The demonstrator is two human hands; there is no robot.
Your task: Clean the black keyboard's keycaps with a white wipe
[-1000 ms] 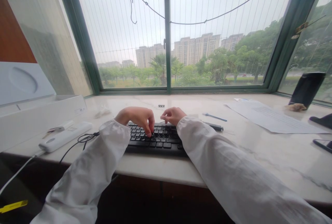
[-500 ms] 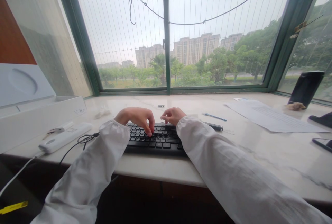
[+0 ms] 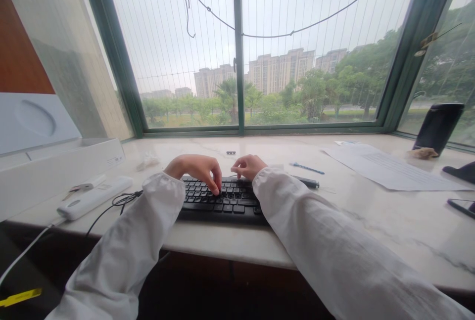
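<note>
A black keyboard [image 3: 222, 215] lies near the front edge of the pale stone surface. My left hand [image 3: 198, 167] arches over its middle, thumb and fingers bent down and drawn together at the keys. Whatever those fingertips may grip is hidden or too small to name. Over the keyboard's far edge is my right hand [image 3: 249, 165], its thumb and forefinger pinched close together; I cannot make out what is between them. Loose white sleeves cover both wrists, and the right one hides the keyboard's right end. Just behind the hands sits a small dark piece [image 3: 230, 152].
Right of the keyboard lie a dark pen-like tool [image 3: 307, 182], a thin blue stick [image 3: 307, 167] and printed paper [image 3: 386, 166]. A black cylinder [image 3: 438, 129] stands at far right. On the left are a white power strip [image 3: 94, 199], black cable [image 3: 122, 201] and white box [image 3: 74, 161].
</note>
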